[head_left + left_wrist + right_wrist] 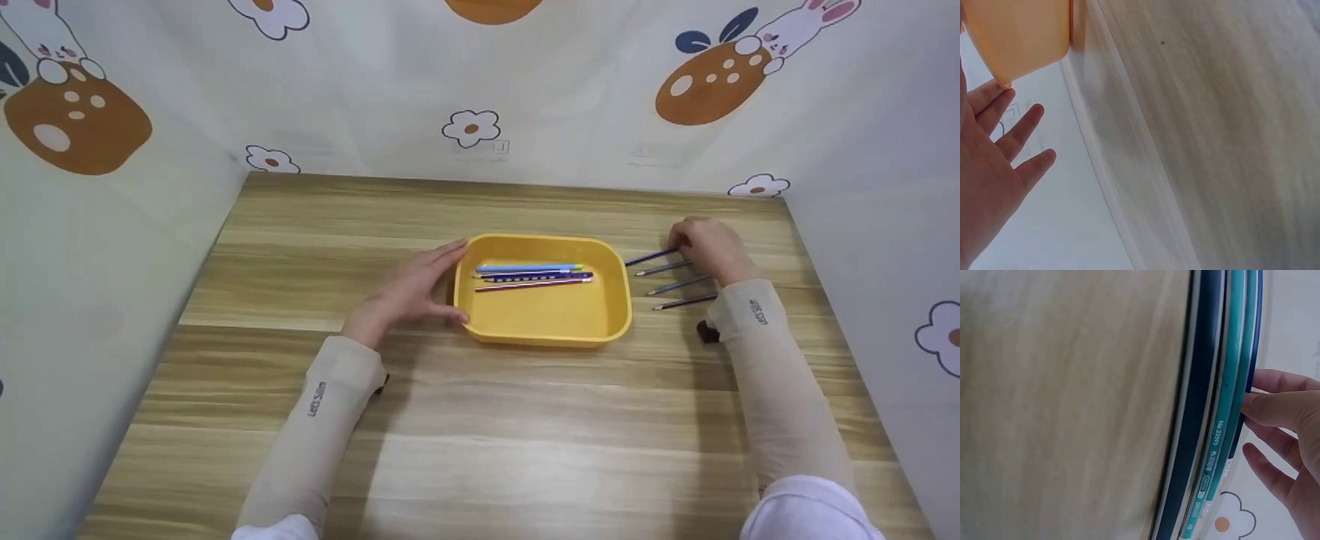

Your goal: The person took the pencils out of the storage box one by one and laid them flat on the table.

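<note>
A yellow tray [544, 313] stands on the table, with several pencils [534, 283] lying side by side in its back half. At its left end, my left hand [409, 291] touches the rim with spread fingers and thumb. In the left wrist view, extended fingertips [1002, 93] meet the rim. Right of the tray, my right hand [712, 246] pinches a dark blue pencil [651, 257] between thumb and fingers; its tip is near the tray's right wall. Beside it lie two teal pencils [1223, 410] and a dark striped pencil [1199, 382].
The wood-grain table [480, 427] extends in front of the tray. Pale fabric walls [375, 97] printed with flowers and rabbits stand at the back and both sides.
</note>
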`<state>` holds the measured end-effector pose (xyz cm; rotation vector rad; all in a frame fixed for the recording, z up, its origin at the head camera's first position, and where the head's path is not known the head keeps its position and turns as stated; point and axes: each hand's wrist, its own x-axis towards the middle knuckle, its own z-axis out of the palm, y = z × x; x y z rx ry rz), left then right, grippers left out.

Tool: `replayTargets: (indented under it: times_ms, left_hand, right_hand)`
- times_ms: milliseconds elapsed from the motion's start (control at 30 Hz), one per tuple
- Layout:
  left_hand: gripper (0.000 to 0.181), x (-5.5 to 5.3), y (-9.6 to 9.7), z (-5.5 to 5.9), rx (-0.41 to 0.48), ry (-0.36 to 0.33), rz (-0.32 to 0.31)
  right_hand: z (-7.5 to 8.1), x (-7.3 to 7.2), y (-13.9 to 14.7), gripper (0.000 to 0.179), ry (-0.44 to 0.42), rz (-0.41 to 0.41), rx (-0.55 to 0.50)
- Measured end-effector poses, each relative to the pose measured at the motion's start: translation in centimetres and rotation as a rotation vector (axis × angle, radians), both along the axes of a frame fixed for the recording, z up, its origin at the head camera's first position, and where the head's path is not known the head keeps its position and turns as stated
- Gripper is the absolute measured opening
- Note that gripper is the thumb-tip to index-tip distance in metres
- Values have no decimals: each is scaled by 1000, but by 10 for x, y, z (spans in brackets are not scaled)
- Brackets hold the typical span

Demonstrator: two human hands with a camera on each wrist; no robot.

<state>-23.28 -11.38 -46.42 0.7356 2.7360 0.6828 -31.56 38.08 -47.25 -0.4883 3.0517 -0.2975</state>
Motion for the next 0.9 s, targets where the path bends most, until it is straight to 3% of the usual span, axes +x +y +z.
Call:
replayTargets:
  times_ms: [200,400,667,900]
  left_hand:
    - [114,0,1,0,1,-7,11]
    - [115,0,-1,-1,6,25,-16]
    - [113,0,-1,0,14,18,-7]
    - [113,-1,0,-1,-2,7,-4]
  right_hand:
    - [0,2,0,17,0,-16,-12]
    - [6,6,-1,12,-12,-63,-48]
    - [22,20,-10,16,-58,-137,-249]
    - [35,35,-29,22,-37,-153,-405]
